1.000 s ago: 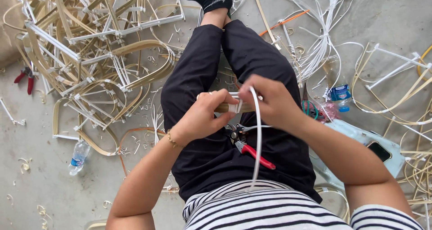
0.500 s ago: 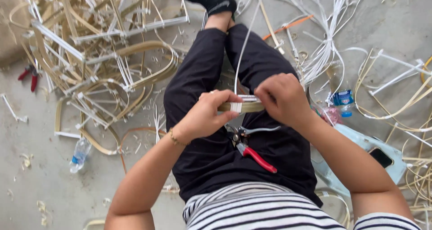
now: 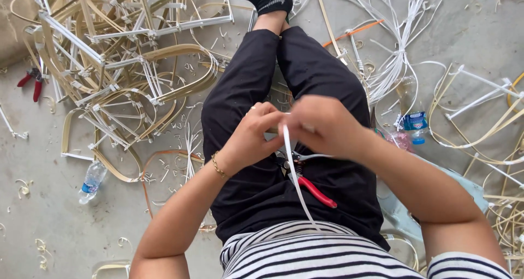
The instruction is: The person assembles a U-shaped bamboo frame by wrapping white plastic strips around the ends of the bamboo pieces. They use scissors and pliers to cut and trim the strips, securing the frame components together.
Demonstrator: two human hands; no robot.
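Both hands met above the lap. The left hand (image 3: 254,134) and the right hand (image 3: 322,125) were closed tightly on a white strip (image 3: 293,172) (its loose end hung down toward the striped shirt (image 3: 322,254)). Red-handled pliers (image 3: 308,183) lay on the black trousers (image 3: 256,82), just under the hands.

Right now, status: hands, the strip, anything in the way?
Left hand and right hand both pinched on white strip above the lap. Strip's loose end hangs toward striped shirt. Red-handled cutters lie on lap right under the hands.
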